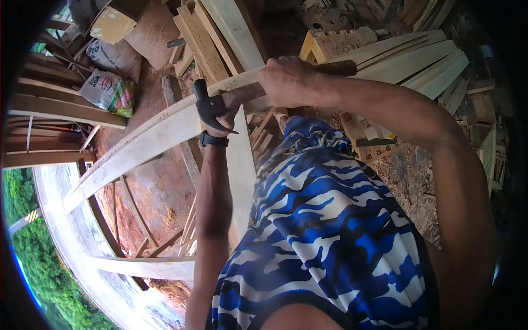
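Observation:
A claw hammer with a black head and a worn wooden handle lies across the middle of my view. My right hand is wrapped round the handle, whose dark end sticks out past my fist. Behind the hammer head, my left hand rests at a long pale wooden beam; the head covers most of its fingers, so what they hold cannot be made out. A dark watch is on my left wrist. Below the hammer, another pale board runs toward me.
Timber boards lean beyond the beam. A stack of planks lies at the far right, by a yellowish wooden piece. Filled sacks stand at the far left. A lower pale rail crosses the left side, above reddish ground.

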